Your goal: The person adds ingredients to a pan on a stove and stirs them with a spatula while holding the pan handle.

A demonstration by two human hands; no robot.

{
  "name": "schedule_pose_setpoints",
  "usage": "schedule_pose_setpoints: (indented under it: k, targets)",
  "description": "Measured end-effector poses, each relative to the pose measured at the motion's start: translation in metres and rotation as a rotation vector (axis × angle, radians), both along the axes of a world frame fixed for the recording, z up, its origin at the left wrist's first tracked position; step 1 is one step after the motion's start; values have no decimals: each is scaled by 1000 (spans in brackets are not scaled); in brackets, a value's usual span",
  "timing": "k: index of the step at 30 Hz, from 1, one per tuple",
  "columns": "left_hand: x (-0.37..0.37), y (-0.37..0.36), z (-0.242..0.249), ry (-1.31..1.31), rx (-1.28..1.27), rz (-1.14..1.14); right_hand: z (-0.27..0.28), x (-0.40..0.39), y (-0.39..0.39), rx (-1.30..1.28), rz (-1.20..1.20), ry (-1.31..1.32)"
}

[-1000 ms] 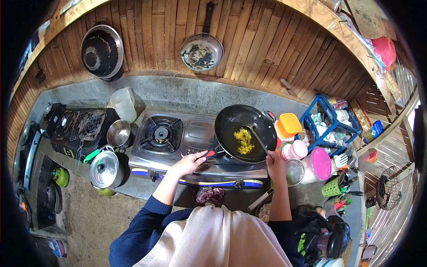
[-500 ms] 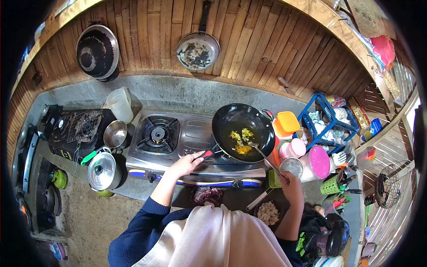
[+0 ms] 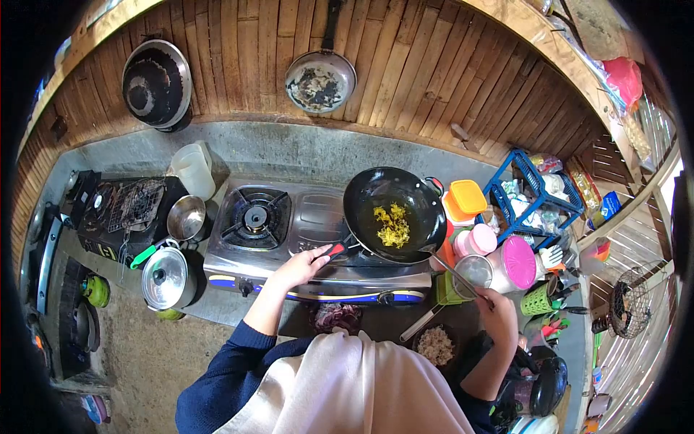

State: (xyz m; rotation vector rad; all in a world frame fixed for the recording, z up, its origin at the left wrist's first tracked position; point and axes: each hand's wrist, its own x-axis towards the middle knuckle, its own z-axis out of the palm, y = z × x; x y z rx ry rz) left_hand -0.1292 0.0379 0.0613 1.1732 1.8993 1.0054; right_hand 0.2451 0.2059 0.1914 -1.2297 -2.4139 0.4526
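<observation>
My left hand is closed around the red and black handle of a black wok, which sits on the right side of a gas stove. Chopped yellow-green food lies in one loose heap in the wok. In my closed right hand is a long metal spatula, slanting up to the wok's lower right rim. Its tip is near that rim, clear of the food, and too small to make out well.
Left of the wok is a bare burner; farther left stand a lidded pot and a small steel pan. Plastic tubs and a blue rack crowd the right. A bowl of rice sits in front.
My right hand has moved right and slightly down, drawing the spatula from the food to the wok's rim. The food lies gathered differently. My left hand stays on the handle.
</observation>
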Motion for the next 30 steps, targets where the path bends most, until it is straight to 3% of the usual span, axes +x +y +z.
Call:
schedule_pose_setpoints:
  k: [4,15,17,18,21,26,30]
  targets:
    - [-1,1,-3,-25,4,-1,-20,-16,1,-123,6,12]
    - [1,0,1,-22,24,-7,-89,-76,26,-170,71,113]
    - [2,-1,6,-53,-19,3,-133,-84,52,-185,185,466]
    - [2,-1,4,-53,-17,6,-142,-87,60,-185,188,465]
    - [3,-2,5,-8,18,6,-145,-100,71,-248,152,470]
    - [4,-2,8,-22,8,7,-125,-113,63,-91,96,323]
    - [-6,4,-28,87,175,-2,-119,-100,58,-69,125,333]
